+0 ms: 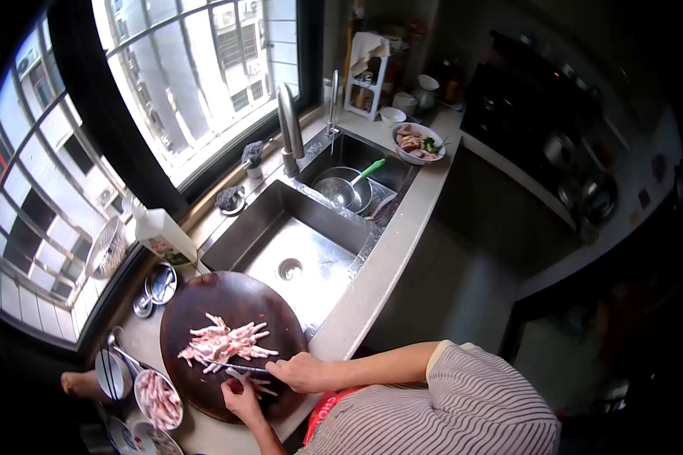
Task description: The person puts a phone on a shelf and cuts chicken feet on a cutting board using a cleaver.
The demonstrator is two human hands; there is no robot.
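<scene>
Right hand (305, 373) grips the knife (247, 368); left hand (243, 399) pinches a chicken foot (261, 384) at the chopping board (193, 303), just ahead of its fingertips. Piled chicken feet (228, 343) lie beyond both hands. Recommended — fingertips curled clear of the blade, foot flat.

Chicken feet (231, 341) showing pale pink inside edge of dark-brown board (197, 296). Bottle (162, 235) showing white along counter's (388, 282) window-side edge. Ladle handle (372, 167) showing bright green. Shirt (463, 402) showing dark stripes over pale.
</scene>
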